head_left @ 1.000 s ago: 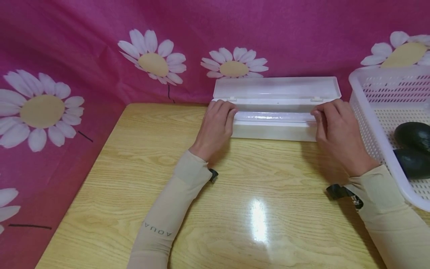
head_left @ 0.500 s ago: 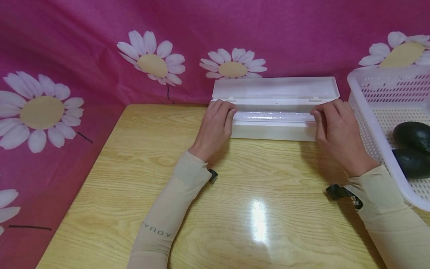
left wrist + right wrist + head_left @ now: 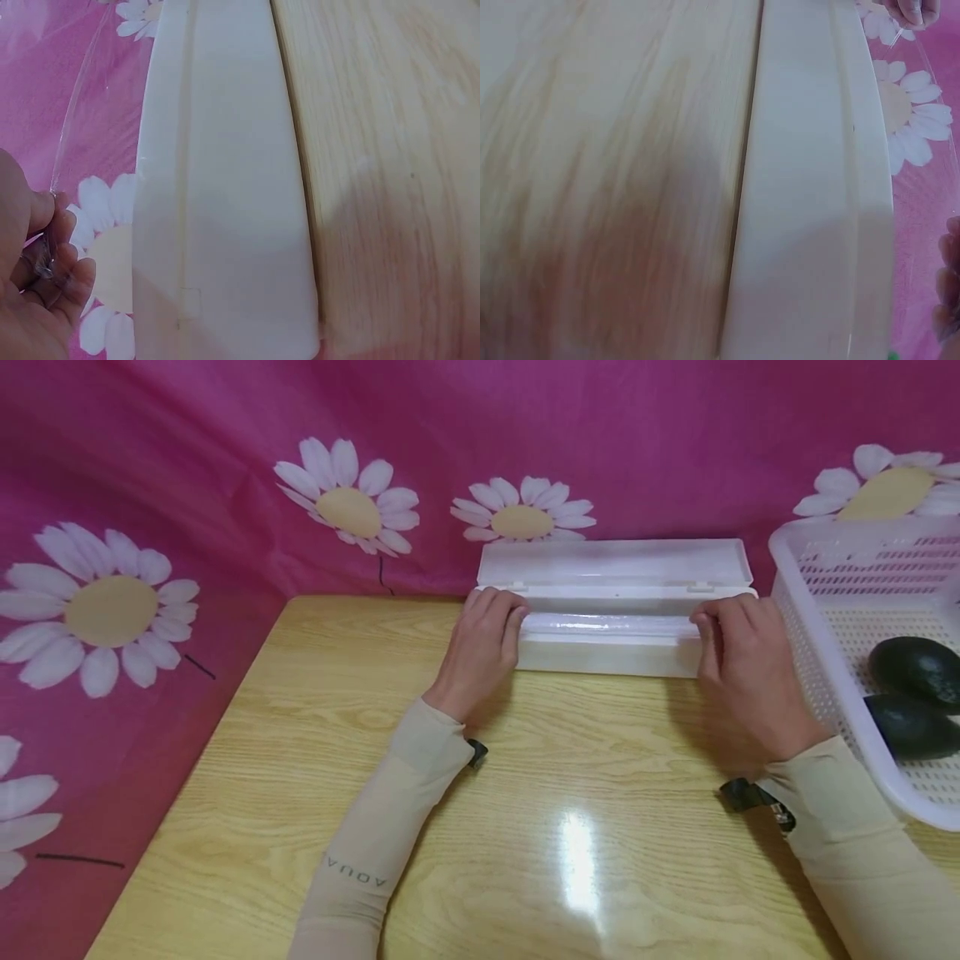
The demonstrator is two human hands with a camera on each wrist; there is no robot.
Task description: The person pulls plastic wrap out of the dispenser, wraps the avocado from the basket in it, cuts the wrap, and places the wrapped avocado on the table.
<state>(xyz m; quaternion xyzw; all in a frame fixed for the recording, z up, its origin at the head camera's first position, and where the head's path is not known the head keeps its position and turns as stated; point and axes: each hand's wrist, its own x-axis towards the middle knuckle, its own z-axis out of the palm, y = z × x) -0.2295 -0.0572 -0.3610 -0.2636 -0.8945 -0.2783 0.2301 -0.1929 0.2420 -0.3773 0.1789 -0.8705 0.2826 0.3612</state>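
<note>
A long white cling film dispenser box (image 3: 615, 658) lies near the table's back edge, its hinged lid (image 3: 615, 564) standing up behind it. Clear cling film (image 3: 607, 625) runs across the box between both hands. At the box's left end, my left hand (image 3: 480, 639) pinches the film's edge; the left wrist view shows the bunched film (image 3: 49, 262) between thumb and fingers, with a taut strand leading upward. My right hand (image 3: 753, 668) pinches the film at the other end, thumb against the forefinger. Only some of its fingertips (image 3: 950, 285) show in the right wrist view.
To the right of the box stands a white perforated basket (image 3: 847, 706) holding dark oval fruits (image 3: 915, 672). Behind the wood-grain table (image 3: 480, 843) hangs a pink cloth (image 3: 660, 435) printed with daisies.
The head view has shifted slightly. Both hands keep their hold on the film at the two ends of the box, with hardly any movement.
</note>
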